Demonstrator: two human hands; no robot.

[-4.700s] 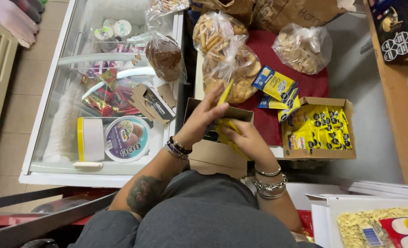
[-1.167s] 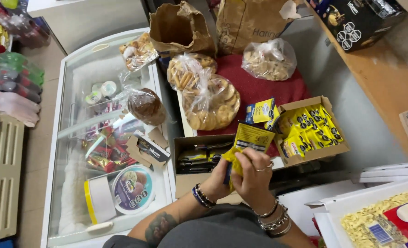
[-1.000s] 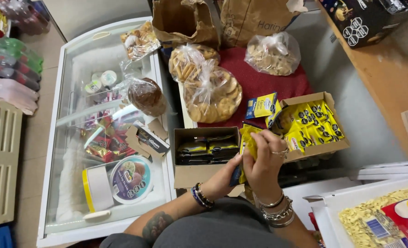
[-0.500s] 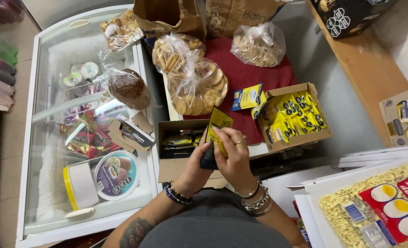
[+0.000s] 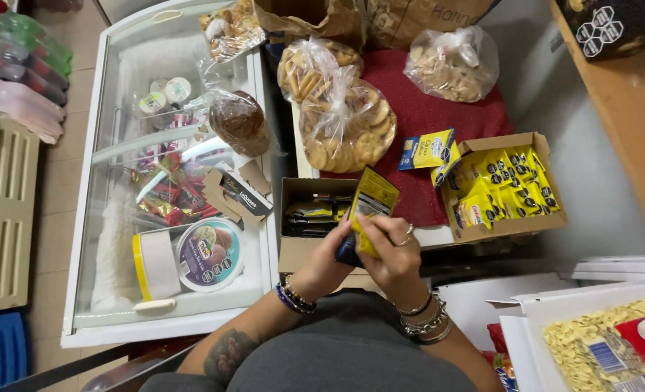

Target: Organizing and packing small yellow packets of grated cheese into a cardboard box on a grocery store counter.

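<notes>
Yellow packet [image 5: 372,207] in both hands' grip

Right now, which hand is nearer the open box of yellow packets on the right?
Right. The right hand sits just left of the box of yellow packets; the left hand is farther left.

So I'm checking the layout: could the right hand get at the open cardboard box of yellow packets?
Probably yes: the open cardboard box of yellow packets sits just beside the right hand, nothing between, though both hands hold a yellow packet.
</notes>
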